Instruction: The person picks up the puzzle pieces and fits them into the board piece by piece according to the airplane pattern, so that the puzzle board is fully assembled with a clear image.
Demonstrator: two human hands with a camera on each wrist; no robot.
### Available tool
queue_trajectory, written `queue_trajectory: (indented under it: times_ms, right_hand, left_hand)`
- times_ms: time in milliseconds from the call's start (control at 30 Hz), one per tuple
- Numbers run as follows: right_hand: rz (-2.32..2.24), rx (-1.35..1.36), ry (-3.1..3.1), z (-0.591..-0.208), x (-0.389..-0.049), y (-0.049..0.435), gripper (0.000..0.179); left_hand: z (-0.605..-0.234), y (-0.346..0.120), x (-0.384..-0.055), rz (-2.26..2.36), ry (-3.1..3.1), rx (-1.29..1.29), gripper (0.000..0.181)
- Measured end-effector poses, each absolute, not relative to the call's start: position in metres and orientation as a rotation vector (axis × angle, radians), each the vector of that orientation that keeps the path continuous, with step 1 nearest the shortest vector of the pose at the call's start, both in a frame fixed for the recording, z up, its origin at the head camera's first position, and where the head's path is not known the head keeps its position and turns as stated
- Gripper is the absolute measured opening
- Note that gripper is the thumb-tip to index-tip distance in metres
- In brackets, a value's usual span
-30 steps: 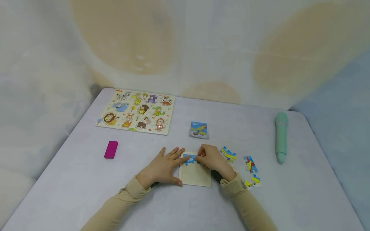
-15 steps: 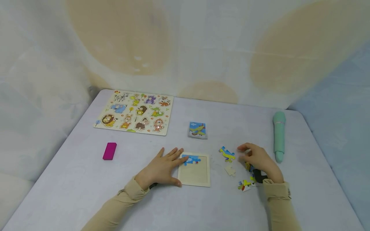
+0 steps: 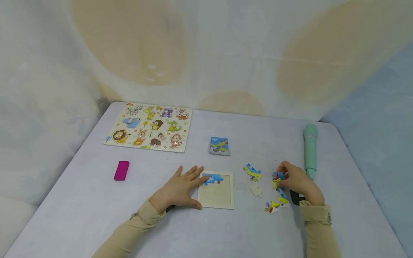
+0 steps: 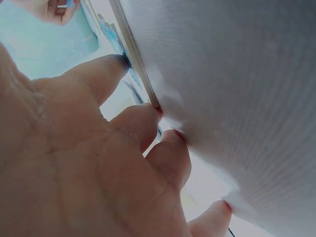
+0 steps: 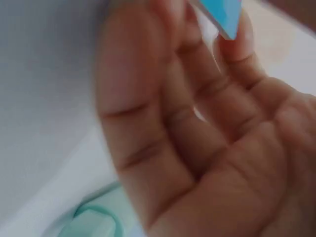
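Observation:
My left hand (image 3: 181, 189) lies spread at the left edge of a shallow wooden puzzle tray (image 3: 215, 207). Its index fingertip presses on joined blue puzzle pieces (image 3: 213, 178) in the tray's upper left corner. To the right, my right hand (image 3: 297, 182) pinches a blue, red and yellow puzzle piece (image 3: 278, 176) between thumb and fingers. The right wrist view shows a blue corner of that puzzle piece (image 5: 224, 15) at the fingertips. Below that hand lie several loose pieces (image 3: 274, 205), partly overlapping. A blue and yellow piece (image 3: 253, 172) and an overturned plain piece (image 3: 256, 190) lie between tray and hand.
A small airplane picture packet (image 3: 219, 146) lies behind the tray. At the back left is an animal puzzle board (image 3: 148, 127). A magenta block (image 3: 121, 170) sits on the left, and a mint-green microphone-shaped object (image 3: 310, 150) lies on the right.
My right hand has left the tray, moved right to the loose pieces and taken hold of one. The joined blue pieces stay in the tray, and my left hand keeps its place.

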State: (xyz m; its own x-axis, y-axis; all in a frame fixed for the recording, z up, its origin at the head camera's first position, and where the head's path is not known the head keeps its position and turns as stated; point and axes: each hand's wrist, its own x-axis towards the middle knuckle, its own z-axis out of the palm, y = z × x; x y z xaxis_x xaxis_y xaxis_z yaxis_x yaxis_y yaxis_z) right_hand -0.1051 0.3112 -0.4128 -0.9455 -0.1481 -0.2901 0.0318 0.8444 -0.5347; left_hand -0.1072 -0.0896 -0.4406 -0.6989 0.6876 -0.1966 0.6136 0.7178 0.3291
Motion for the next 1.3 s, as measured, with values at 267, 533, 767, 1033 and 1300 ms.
queue_trajectory:
  times_ms: [267,533,767,1033,1300]
  right_hand:
    - [-0.853,-0.058,2.746,-0.410,-0.109,0.296,0.023]
    - [-1.037,-0.374,2.577,-0.414,-0.123,0.237,0.027]
    - [-1.032,-0.478,2.445,-0.426,-0.136,0.195,0.014]
    - [-0.984,-0.400,2.554,-0.431,-0.135,0.179,0.009]
    - [-0.925,-0.293,2.621,-0.435,-0.132,0.166,0.013]
  left_hand:
    - [-0.440,-0.089,-0.106,0.343,2.625,1.023,0.098]
    - [-0.439,-0.090,-0.106,0.337,2.633,1.022,0.098]
    - [-0.438,-0.089,-0.106,0.353,2.611,1.021,0.097]
    - [-0.436,-0.088,-0.106,0.346,2.617,1.025,0.097]
    - [-0.440,-0.088,-0.107,0.346,2.622,1.037,0.097]
